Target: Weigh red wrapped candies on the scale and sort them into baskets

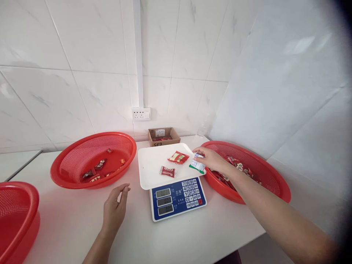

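A digital scale (178,200) with a blue keypad panel stands on the table, its white tray (151,161) on top. A red-and-cream snack packet (178,157) and a dark red wrapped candy (168,171) lie apart on the tray. My right hand (210,158) grips a green-and-white snack packet (197,165) by its upper part, over the tray's right edge; whether the packet touches the tray I cannot tell. Left of the scale, my left hand (115,205) hovers over the table, fingers curled together with the thumb near their tips and nothing visible in them.
Red baskets stand around: one at back left (62,172) with several wrapped snacks, one at right (277,183) holding more, partly behind my right forearm, and one at the left edge (30,205). Behind the scale sits a cardboard box (176,138) by the wall, near a clear plastic bottle (202,129).
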Tool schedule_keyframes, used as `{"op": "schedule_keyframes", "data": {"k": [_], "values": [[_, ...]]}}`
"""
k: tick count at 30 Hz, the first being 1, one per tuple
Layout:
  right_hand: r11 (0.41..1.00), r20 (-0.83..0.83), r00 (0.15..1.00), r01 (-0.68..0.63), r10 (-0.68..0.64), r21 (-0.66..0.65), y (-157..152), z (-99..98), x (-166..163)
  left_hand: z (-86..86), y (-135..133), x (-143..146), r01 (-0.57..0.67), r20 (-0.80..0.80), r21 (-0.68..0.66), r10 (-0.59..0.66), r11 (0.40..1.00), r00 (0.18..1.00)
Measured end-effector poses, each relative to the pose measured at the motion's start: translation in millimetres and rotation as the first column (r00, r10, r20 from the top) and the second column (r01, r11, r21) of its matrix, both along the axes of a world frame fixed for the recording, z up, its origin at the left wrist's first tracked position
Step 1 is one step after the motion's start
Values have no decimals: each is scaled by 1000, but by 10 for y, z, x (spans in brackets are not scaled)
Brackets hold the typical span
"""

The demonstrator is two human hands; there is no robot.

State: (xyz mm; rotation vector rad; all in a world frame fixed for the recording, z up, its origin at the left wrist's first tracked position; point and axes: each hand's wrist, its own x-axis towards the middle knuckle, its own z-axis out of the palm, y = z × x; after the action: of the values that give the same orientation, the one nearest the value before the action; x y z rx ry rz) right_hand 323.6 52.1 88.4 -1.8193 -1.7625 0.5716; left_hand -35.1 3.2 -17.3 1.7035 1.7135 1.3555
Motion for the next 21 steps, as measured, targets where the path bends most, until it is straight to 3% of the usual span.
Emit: {"op": "schedule_keyframes", "data": {"k": [5, 8, 10, 14, 16, 21], "values": [[999, 7, 1000, -20, 21, -50, -39, -19, 37, -8, 11, -20, -5, -5, -13, 4, 1000, 1000], [1000, 57, 998, -5, 4, 5, -75, 75, 237, -5, 17, -32, -28, -20, -26, 28, 999, 999], [996, 205, 975, 82, -87, 33, -105, 152, 454, -5, 23, -36, -43, -25, -42, 42, 998, 999], [952, 529, 809, 307, -255, -10, -201, 195, 866, -11, 26, -30, -37, -39, -65, 35, 997, 999], [943, 561, 800, 318, -215, -93, -266, 113, 960, -18, 27, -22, -29, -44, -76, 26, 997, 999], [936, 481, 877, 168, 1, -309, -418, -302, 916, -41, 48, -8, -29, -54, -119, 22, 992, 998]]}}
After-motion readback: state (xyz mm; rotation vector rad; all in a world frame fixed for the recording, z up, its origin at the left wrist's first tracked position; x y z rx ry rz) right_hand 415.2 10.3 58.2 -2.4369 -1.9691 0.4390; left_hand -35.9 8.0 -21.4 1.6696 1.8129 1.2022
